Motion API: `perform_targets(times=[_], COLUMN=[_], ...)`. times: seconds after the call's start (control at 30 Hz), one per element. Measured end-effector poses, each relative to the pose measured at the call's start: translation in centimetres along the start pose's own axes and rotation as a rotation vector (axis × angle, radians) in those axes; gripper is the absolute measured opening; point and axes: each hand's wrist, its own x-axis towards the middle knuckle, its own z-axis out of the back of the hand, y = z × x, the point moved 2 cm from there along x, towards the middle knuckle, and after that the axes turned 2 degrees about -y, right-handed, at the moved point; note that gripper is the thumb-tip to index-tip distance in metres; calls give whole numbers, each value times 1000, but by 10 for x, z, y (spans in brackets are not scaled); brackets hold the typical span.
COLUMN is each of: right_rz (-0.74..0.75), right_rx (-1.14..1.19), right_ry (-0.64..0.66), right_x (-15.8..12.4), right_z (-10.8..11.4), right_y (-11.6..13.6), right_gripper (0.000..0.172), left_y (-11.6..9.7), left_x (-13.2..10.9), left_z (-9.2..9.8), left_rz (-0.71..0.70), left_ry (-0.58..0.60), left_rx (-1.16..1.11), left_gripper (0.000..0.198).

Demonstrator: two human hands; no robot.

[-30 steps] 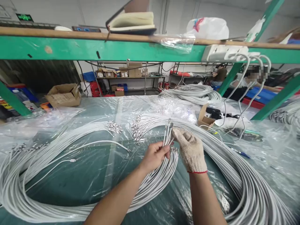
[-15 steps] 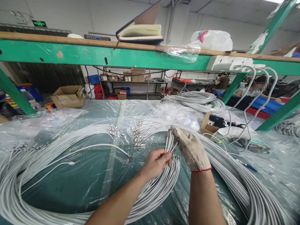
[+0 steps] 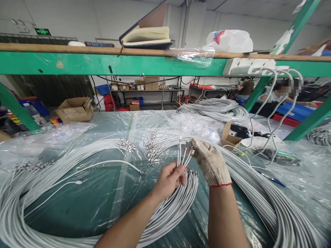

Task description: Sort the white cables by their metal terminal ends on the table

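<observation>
Bare, my left hand (image 3: pixel 169 181) pinches several white cables (image 3: pixel 182 156) just below their metal-tipped ends, which fan out upward. My right hand (image 3: pixel 210 162), in a knitted glove with a red cuff, has its fingers closed at the tips of these cables, on the right side of the fan. Below the hands curves a thick bundle of white cables (image 3: pixel 181 210) with its connector ends near my left fingers. Another bundle (image 3: pixel 258 186) runs along the right, its ends spread behind my hands. More cable ends (image 3: pixel 125 144) lie to the left.
A green shelf beam (image 3: pixel 129 65) crosses above the table, with a power strip (image 3: pixel 248 66) and hanging white cords. Beyond the hands are clear plastic film, a coil of cables (image 3: pixel 214 109) and a small open carton (image 3: pixel 230 137). A person (image 3: pixel 279 91) sits at the back right.
The cable tips in my left hand have spread apart, with some now upright at the left. My right hand has shifted slightly, and the camera view has turned a little.
</observation>
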Motion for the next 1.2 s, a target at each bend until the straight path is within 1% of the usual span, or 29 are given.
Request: perform_targets(times=[0.1, 0.2, 0.27, 0.4, 0.53, 0.6, 0.67, 0.77, 0.83, 0.9, 0.97, 1.03, 1.13, 1.2], right_rz=[-1, 3, 46, 185, 303, 336, 321, 259, 231, 219, 226, 200, 115, 95], right_rx=[51, 22, -70, -242, -406, -459, -442, -317, -257, -263, -298, -288, -175, -133], right_ry=[5, 25, 31, 60, 39, 32, 14, 15, 30, 34, 28, 31, 46, 42], right_x=[3, 3, 2, -3, -3, -1, 0, 0, -2, -4, -5, -6, -6, -5], right_z=[1, 1, 1, 1, 4, 4, 2, -4, -8, -10, -10, -9, -7, -7], right_y=[-4, -5, -3, 5, 8, 7, 4, 2, 4, 6, 7, 6, 3, 2], right_gripper=[35, 41, 42, 36, 31, 29, 32, 38, 37, 37, 41, 43, 42, 39], left_y=[1, 2, 3, 5, 5, 5, 4, 4, 3, 3, 3, 3, 4, 4], left_x=[1, 2, 3, 4, 6, 6, 6, 5, 4, 3, 3, 3, 3, 3], left_z=[0, 2, 3, 7, 8, 8, 8, 6, 4, 3, 2, 1, 2, 1], left_rz=[-15, -39, -64, -99, -107, -105, -99, -91, -91, -96, -99, -99, -104, -108], left_ry=[-12, -9, -28, -77, -83, -94, -99, -96, -97, -94, -78, -64, -54, -49], left_rx=[-14, 22, 61, 138, 174, 173, 165, 171, 192, 211, 223, 233, 242, 243], left_gripper=[43, 43, 43, 43, 42, 42, 40, 38, 36, 34, 32, 31, 29, 30])
